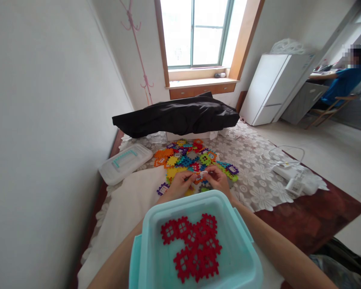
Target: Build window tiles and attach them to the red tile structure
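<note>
My left hand (180,184) and my right hand (217,179) meet above the table, fingers pinched together on a small white and orange toy piece (202,175). Just beyond them lies a heap of colourful interlocking plastic tiles (186,158). A purple tile (163,188) lies beside my left wrist. Close to me stands a turquoise plastic box (240,241) holding several joined red tiles (195,245); both forearms pass either side of it.
A clear lid with a turquoise handle (124,162) lies at the left by the wall. A black cloth bundle (176,114) sits at the table's far end. White charger and cables (290,174) lie right. A person in blue (344,82) sits far right.
</note>
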`<state>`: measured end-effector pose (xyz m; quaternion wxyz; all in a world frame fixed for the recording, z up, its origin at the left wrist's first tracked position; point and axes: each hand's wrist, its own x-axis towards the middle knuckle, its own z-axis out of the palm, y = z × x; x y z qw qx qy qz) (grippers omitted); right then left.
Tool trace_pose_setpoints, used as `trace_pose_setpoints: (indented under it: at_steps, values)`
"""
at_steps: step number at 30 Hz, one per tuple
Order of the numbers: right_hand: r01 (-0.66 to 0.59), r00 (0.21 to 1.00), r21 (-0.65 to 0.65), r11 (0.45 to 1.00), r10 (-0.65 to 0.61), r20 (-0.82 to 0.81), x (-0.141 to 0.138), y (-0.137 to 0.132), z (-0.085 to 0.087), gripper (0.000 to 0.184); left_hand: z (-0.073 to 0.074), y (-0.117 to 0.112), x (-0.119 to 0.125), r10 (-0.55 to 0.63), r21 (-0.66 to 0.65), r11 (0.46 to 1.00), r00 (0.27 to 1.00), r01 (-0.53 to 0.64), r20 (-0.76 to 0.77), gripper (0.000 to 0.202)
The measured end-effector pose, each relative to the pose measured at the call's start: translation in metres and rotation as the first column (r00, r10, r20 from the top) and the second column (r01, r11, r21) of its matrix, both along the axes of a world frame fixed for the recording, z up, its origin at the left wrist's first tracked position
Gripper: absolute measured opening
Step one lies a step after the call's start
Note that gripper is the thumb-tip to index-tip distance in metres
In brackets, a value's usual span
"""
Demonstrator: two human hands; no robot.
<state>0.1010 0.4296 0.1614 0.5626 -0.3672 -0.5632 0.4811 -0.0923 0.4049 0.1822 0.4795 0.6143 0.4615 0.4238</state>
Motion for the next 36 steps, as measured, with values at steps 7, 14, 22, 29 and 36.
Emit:
trace_pose_setpoints:
  at_steps: [7, 14, 22, 29, 36]
  values:
    - [0.037, 0.997, -0.067, 0.997, -0.042, -0.071, 0.001, 0.001, 0.001, 0.036, -0.005, 0.007, -0.002, 0.146, -0.124, 0.985, 0.960, -0.119, 0.238, 0.052]
    - [-0.027, 0.999, -0.095, 0.995, 0.024, -0.040, 0.000, 0.001, -0.006, 0.035, -0.003, 0.007, -0.001, 0.170, -0.182, 0.976, 0.939, -0.119, 0.299, 0.050]
    - [-0.047, 0.992, -0.099, 0.994, 0.058, 0.110, 0.002, 0.003, -0.009, 0.041, -0.004, 0.006, 0.001, 0.173, -0.139, 0.981, 0.945, -0.138, 0.279, 0.046]
    - [-0.052, 0.993, -0.107, 0.993, 0.063, 0.100, 0.004, 0.000, -0.003, 0.038, 0.001, 0.001, 0.003, 0.180, -0.100, 0.982, 0.954, -0.160, 0.239, 0.042]
    - [-0.095, 0.994, -0.145, 0.985, 0.101, 0.034, 0.006, -0.002, 0.007, 0.029, -0.002, 0.004, 0.002, 0.196, -0.083, 0.980, 0.944, -0.180, 0.266, 0.053]
